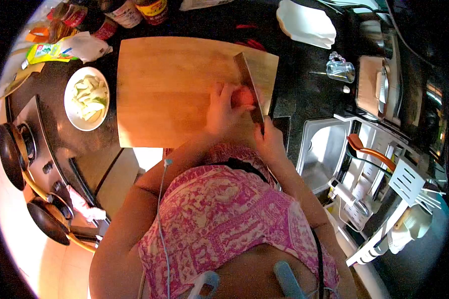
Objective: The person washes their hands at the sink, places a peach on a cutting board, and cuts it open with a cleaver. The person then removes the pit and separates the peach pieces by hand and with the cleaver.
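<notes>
A knife (251, 84) with a broad blade stands on edge over the right part of the wooden cutting board (159, 74). My right hand (270, 142) is wrapped round its handle near the board's front right edge. Just left of the blade, my left hand (223, 107) grips a small red piece of food (242, 97) on the board; some of it is hidden by the fingers. The red piece lies right beside the blade. Left of the board, a white bowl (68, 99) holds pale cut pieces (90, 94).
Bottles (152, 10) and packets (87, 46) stand at the back left. A white dish (307, 25) and glass mug (340, 69) are at the back right. Right of me are a sink (324, 149) and utensil rack; pans (47, 219) sit on the left.
</notes>
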The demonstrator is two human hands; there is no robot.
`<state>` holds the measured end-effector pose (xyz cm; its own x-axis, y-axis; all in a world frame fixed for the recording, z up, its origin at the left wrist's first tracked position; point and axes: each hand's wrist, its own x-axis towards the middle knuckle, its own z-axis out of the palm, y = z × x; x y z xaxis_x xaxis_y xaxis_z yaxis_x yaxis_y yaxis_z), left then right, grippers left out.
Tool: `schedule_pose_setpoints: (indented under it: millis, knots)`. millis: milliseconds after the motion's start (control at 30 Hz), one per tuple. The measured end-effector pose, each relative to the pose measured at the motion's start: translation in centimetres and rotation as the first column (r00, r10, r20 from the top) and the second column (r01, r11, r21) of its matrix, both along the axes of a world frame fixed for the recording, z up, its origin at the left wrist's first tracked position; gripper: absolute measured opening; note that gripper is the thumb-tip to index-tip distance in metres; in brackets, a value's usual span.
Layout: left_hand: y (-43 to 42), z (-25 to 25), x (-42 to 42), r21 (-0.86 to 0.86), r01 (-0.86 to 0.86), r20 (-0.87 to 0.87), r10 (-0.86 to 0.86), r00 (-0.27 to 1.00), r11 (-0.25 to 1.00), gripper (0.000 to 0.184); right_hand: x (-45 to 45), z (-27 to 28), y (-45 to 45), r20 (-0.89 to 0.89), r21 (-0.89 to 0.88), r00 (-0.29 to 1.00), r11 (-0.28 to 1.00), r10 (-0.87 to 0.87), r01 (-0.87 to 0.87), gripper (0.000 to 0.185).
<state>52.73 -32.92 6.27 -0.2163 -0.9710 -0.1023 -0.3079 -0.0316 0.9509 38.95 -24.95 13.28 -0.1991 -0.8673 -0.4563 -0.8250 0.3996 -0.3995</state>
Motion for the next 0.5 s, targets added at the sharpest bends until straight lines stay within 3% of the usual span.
schedule_pose_setpoints:
  millis: [33,100,133,200,367,400,433,467,500]
  knots:
    - [0.5,0.0,0.2,0.014,-0.002,0.009,0.002,1.000,1.000,0.057,0.0,-0.3,0.5,0.009,0.014,1.000,1.000,0.002,-0.002,0.026]
    - [0.2,-0.1,-0.1,-0.090,-0.025,-0.030,0.023,0.999,0.996,0.055,-0.2,-0.4,0.4,0.027,-0.229,0.999,0.973,0.028,-0.021,0.019]
    - [0.1,-0.4,-0.3,-0.093,-0.016,-0.030,0.013,0.999,0.996,0.055,-0.3,0.1,0.2,0.026,-0.232,0.999,0.973,0.018,-0.012,0.019]
    - [0.6,-1.1,-0.3,-0.036,-0.001,-0.112,-0.003,0.994,0.999,0.052,-0.7,2.1,0.0,0.229,-0.115,0.962,0.977,-0.150,0.180,0.023]
    - [0.9,-2.1,0.2,0.081,0.061,-0.248,-0.040,0.968,0.995,0.054,-2.2,4.9,0.1,0.301,-0.008,0.914,0.958,-0.271,0.287,0.024]
    - [1.1,-1.9,0.3,0.134,0.059,-0.260,-0.022,0.965,0.989,0.055,-2.6,4.4,-0.1,0.180,-0.288,0.976,0.942,-0.126,0.174,0.026]
    - [1.0,-1.6,0.4,0.127,0.065,-0.256,-0.031,0.966,0.990,0.055,-3.0,4.0,-0.3,0.017,-0.530,1.000,0.847,-0.012,0.019,0.030]
    - [0.8,-1.4,0.7,0.106,0.071,-0.236,-0.044,0.971,0.992,0.057,-3.4,3.6,-0.5,-0.025,-0.494,0.999,0.870,-0.027,0.011,0.041]
    - [0.7,-1.2,1.0,0.085,0.076,-0.213,-0.057,0.975,0.993,0.058,-3.7,2.9,-0.5,-0.019,-0.503,0.999,0.864,-0.032,0.019,0.041]
